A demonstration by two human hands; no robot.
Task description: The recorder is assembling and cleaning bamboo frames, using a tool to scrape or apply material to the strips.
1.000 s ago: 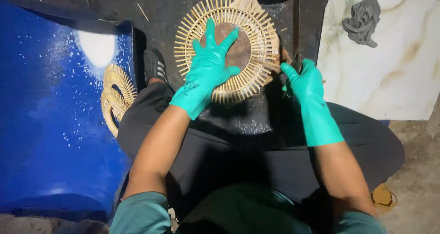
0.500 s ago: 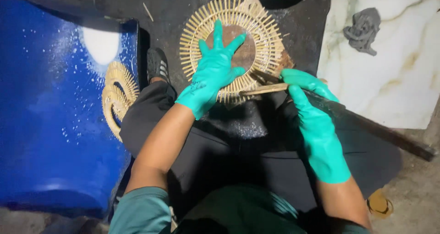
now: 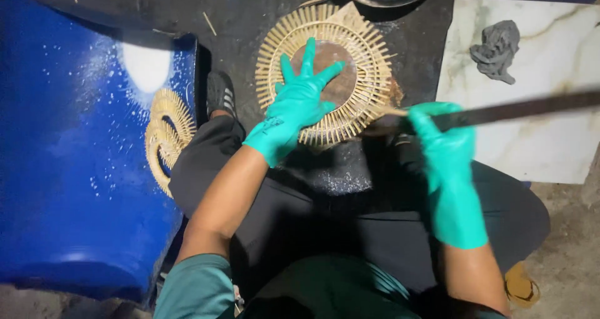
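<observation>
I see a dim scene lit from above and in front, near my own viewpoint. A hard white glare spot burns out on the blue barrel (image 3: 81, 169) at upper left, with speckled reflections around it. The marble slab (image 3: 550, 137) at upper right is bright and a little washed out. The lap at the lower centre falls into deep shadow. The right hand (image 3: 447, 169) and the long dark blade (image 3: 519, 109) are smeared by motion blur; the left hand (image 3: 294, 106) is sharp.
</observation>
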